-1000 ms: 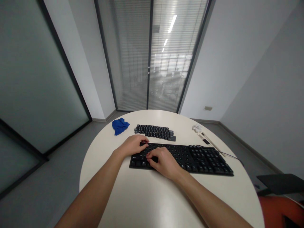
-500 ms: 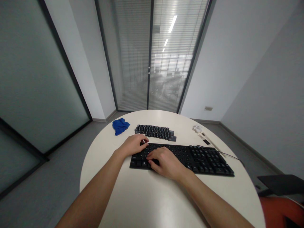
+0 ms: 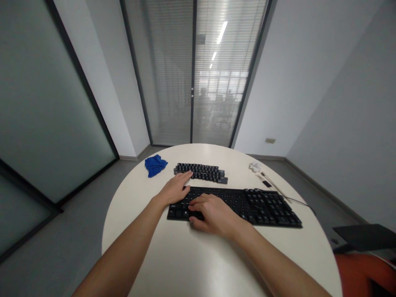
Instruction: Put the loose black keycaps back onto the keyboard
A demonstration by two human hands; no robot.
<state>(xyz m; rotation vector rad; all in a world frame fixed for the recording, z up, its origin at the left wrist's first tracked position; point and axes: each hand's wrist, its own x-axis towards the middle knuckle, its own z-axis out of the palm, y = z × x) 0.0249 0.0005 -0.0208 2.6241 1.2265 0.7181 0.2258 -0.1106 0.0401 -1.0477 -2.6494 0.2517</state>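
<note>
Your left hand [image 3: 175, 189] points up the frame, open, its fingers extended to the keycaps [image 3: 208, 172] near centre; your right hand [image 3: 212, 213] curves loosely open, thumb apart, over the keyboard [image 3: 269, 208], which spans lower centre to lower right.

on the table [image 3: 182, 260], keycaps [image 3: 206, 172] lie behind the keyboard [image 3: 239, 201], cloth [image 3: 155, 166] to their left.

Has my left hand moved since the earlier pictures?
Yes: judged against the keyboard, the left hand has moved forward, stretching toward the keycap rows.
</note>
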